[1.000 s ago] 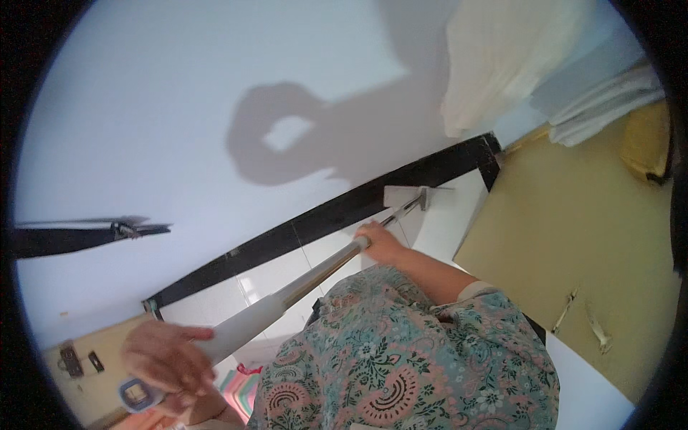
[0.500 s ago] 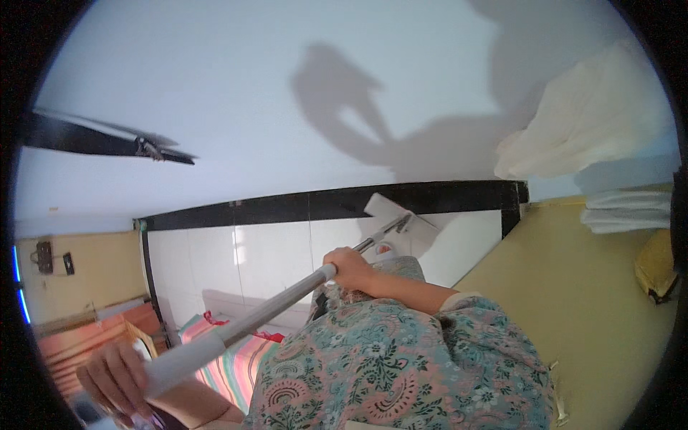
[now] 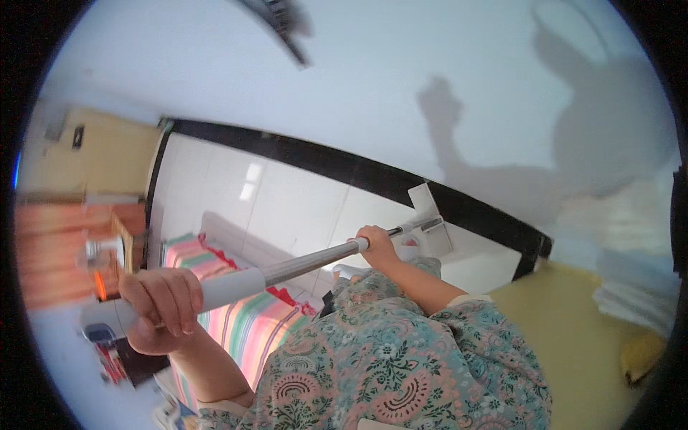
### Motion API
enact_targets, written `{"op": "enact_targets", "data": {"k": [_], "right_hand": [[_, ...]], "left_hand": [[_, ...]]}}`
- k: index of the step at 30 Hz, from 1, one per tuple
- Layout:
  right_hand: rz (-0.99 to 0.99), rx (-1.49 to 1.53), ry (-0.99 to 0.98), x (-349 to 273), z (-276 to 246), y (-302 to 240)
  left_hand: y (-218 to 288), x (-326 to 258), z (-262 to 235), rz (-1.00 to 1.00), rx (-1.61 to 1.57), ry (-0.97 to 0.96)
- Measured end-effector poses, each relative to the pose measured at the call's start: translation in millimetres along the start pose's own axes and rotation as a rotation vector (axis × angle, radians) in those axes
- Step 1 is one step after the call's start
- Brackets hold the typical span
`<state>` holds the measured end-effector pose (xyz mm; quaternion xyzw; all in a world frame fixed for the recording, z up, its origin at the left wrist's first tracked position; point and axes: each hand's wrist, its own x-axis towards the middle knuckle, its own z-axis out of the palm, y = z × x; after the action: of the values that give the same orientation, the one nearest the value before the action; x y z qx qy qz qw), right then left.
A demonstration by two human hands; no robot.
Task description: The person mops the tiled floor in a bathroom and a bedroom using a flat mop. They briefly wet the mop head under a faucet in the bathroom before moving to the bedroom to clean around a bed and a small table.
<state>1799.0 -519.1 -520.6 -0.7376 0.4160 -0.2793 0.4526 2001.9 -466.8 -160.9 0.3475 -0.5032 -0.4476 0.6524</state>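
A flat mop [image 3: 312,262] slants from lower left to upper right across my body, with a metal pole and a thick white handle. My left hand [image 3: 163,304] is wrapped round the white handle close to its rounded end. Farther down the pole, my right hand [image 3: 376,247] is closed around it near a white joint. The pale, flat mop head [image 3: 434,228] sits tilted by the black skirting, one part lying over the dark band and another over the white floor tiles. My feet are partly hidden behind the pole and my patterned clothing.
Black skirting [image 3: 315,159] runs along the foot of the pale wall. A bed with a striped cover [image 3: 251,326] stands at left, beyond my left forearm. To the right are a yellowish surface [image 3: 552,330], folded white cloths [image 3: 634,304] and a yellow bag [image 3: 640,357].
My view has turned, so the skirting now slopes down to the right. The handle end and my left hand appear higher; the mop head appears farther right. Both hands keep their hold.
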Motion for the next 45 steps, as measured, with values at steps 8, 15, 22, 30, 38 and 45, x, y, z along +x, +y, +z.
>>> {"op": "enact_targets", "data": {"k": [8, 15, 22, 30, 38, 45], "right_hand": [[-0.092, 0.154, -0.321, 106.0, 108.1, -97.1], [-0.262, 0.222, -0.706, 204.1, 184.3, -140.1], [-0.411, 0.273, -0.781, 236.5, 215.2, -127.0], [-0.453, 0.238, -0.888, 317.6, 263.9, -63.0], [-0.596, 0.395, -1.160, 205.3, 244.0, -110.4], [-0.633, 0.462, -1.405, 198.3, 211.1, -143.5]], "left_hand": [[90.9, 0.8, -108.6, 0.021, 0.204, 0.267], [129.9, 9.9, -176.2, 0.038, 0.301, 0.626], [118.9, -17.7, -190.5, 0.085, 0.370, 0.452], [29.5, 2.3, -195.9, 0.068, 0.489, 0.854], [100.1, -22.2, -96.3, 0.002, 0.678, 1.106], [98.5, -15.4, -30.4, 0.193, 0.871, 1.145]]}}
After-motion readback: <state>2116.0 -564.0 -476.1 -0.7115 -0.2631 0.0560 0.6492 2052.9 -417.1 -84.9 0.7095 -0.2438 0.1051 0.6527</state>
